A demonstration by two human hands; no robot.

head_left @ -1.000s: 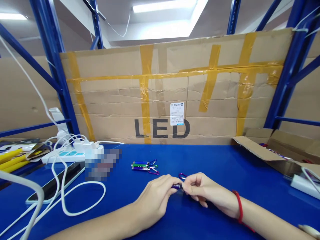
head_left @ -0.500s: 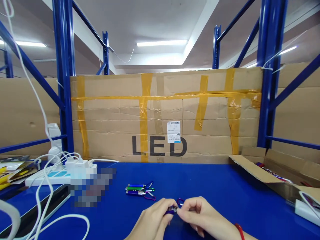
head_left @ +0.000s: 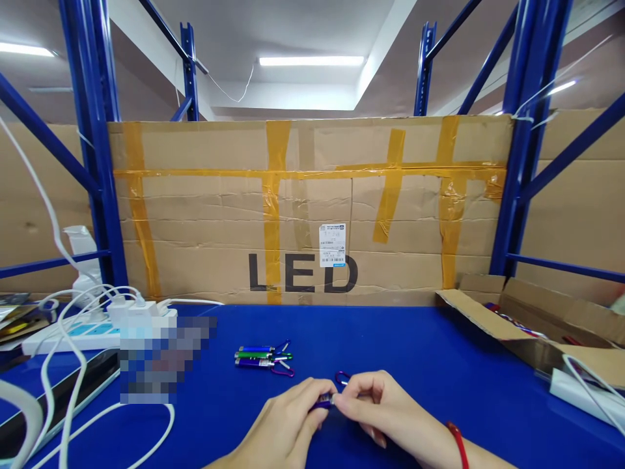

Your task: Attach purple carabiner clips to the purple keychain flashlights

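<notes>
Both of my hands meet low in the middle of the head view, over the blue table. My left hand and my right hand pinch the two ends of a small purple keychain flashlight. Its purple carabiner clip sticks up between my fingertips. A red cord circles my right wrist. Just beyond my hands lie three more keychain flashlights, blue, green and purple, side by side with their clips pointing right.
A white power strip with chargers and looping white cables sits at the left, beside a phone. An open cardboard box stands at the right. A taped cardboard sheet marked LED closes the back, between blue rack posts.
The view tilted up, then slightly back down and to the right. My hands stay joined on the purple flashlight; the three flashlights on the table have not moved.
</notes>
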